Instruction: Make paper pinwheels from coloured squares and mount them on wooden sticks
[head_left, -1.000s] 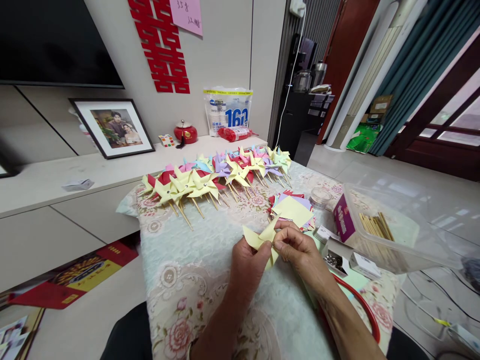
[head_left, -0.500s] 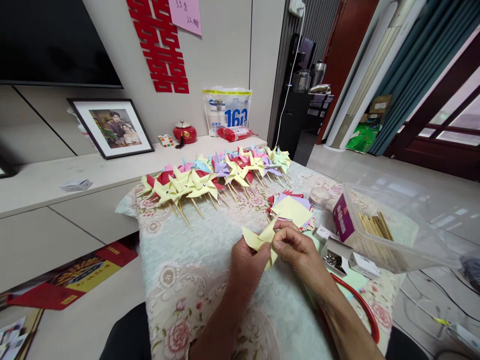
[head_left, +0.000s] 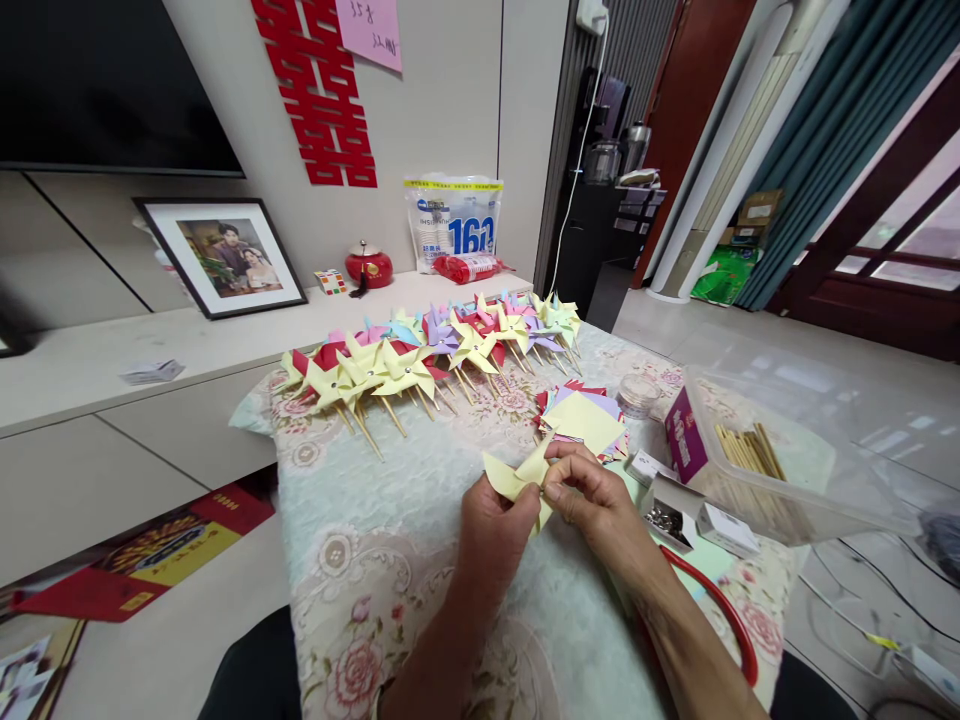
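A pale yellow paper pinwheel (head_left: 516, 478) with folded blades is held between both hands over the table's front half. My left hand (head_left: 499, 520) is closed on its near left side, thumb pressed toward the centre. With thumb and fingers pinched at the pinwheel's middle, my right hand (head_left: 589, 495) grips it from the right; whatever small piece may lie under the fingertips is hidden. Just beyond the hands lies a stack of coloured paper squares (head_left: 585, 420), a yellow one on top. Right of my right hand is an open small box (head_left: 670, 520) of shiny metal pins.
Finished pinwheels on sticks (head_left: 405, 368) lie in rows along the table's far side. A clear plastic bin (head_left: 810, 500) with wooden sticks (head_left: 750, 452) stands at right, beside small white boxes (head_left: 727, 530) and a round clear container (head_left: 637, 393). A red curved handle (head_left: 724, 600) lies near my right forearm.
Almost nothing differs. Both hands keep their hold on the yellow pinwheel, with only a tiny shift of fingers and view.
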